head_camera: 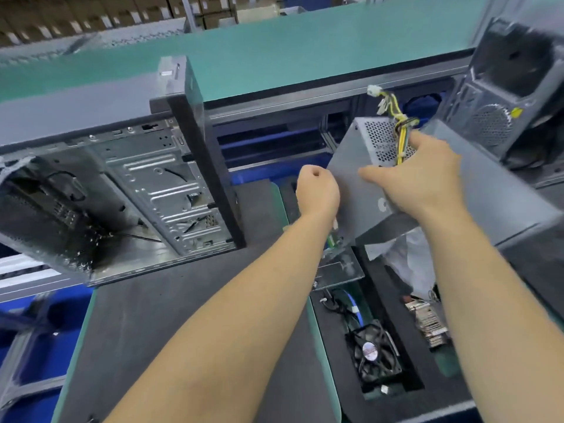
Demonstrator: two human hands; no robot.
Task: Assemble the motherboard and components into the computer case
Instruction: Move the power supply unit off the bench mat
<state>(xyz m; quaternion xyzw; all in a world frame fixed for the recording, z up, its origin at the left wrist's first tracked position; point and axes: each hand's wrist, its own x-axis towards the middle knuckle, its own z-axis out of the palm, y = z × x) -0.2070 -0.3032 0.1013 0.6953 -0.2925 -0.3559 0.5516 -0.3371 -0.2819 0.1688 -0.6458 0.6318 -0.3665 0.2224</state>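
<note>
An open computer case [128, 190] lies on its side at the left of the black mat, its bare metal inside facing me. A grey power supply [363, 178] with a perforated end and a yellow-black cable bundle [393, 114] is held in the air right of the case. My right hand [418, 181] grips its top and the cables. My left hand [317, 190] is closed against the unit's left edge; whether it grips the edge is unclear.
A second case [506, 96] stands at the far right. Below the hands a tray holds a black fan [374, 351], a heatsink [427, 322], a plastic bag [409, 261] and cables. A green conveyor [305, 53] runs behind.
</note>
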